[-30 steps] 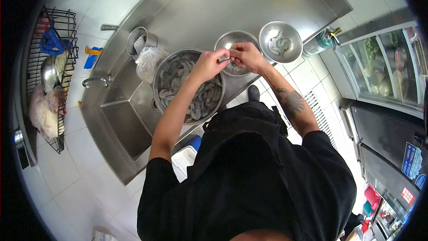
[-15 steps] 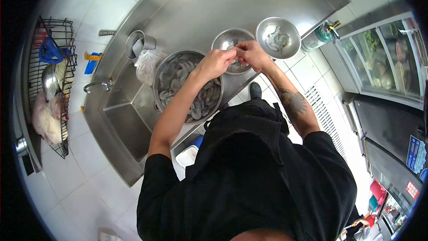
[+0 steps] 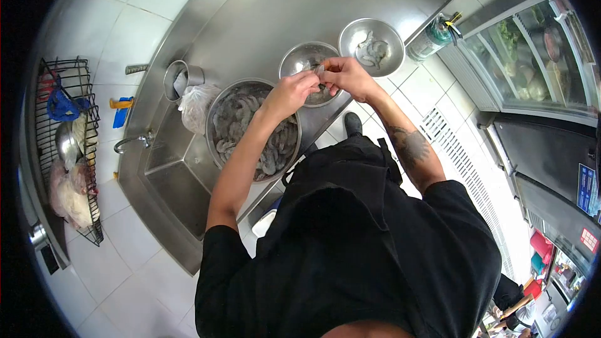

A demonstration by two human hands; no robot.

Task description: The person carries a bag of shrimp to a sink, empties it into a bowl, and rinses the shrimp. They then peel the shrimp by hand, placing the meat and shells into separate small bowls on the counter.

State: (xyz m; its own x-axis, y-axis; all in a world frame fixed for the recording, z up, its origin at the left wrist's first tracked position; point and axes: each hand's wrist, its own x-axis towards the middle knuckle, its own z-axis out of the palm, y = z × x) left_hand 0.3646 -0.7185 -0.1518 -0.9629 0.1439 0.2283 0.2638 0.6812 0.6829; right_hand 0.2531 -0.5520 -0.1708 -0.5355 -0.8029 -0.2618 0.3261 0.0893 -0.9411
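My left hand (image 3: 293, 92) and my right hand (image 3: 349, 77) meet over the middle steel bowl (image 3: 289, 61), fingers pinched together. Between their fingertips is a small grey shrimp (image 3: 320, 71), partly covered by the fingers. Grey scraps that look like shrimp shells lie in that bowl, mostly hidden by my hands. Under my left forearm stands a large steel pot (image 3: 211, 144) full of raw shrimp (image 3: 238, 116). To the right, another steel bowl (image 3: 395, 40) holds several pale peeled-looking shrimp (image 3: 372, 51).
Left of the pot are a knotted plastic bag (image 3: 196, 107), a metal container (image 3: 195, 75) and a sink (image 3: 172, 191) with a faucet (image 3: 134, 142). A wire rack (image 3: 91, 150) hangs on the left wall. A gas cylinder (image 3: 429, 39) and glass-door fridge (image 3: 532, 56) stand right; a person (image 3: 521, 316) is far behind.
The whole view has shifted a little, with the bowls and pot now further left. Both hands stay pinched together over the middle bowl, and the shrimp between them shows more clearly.
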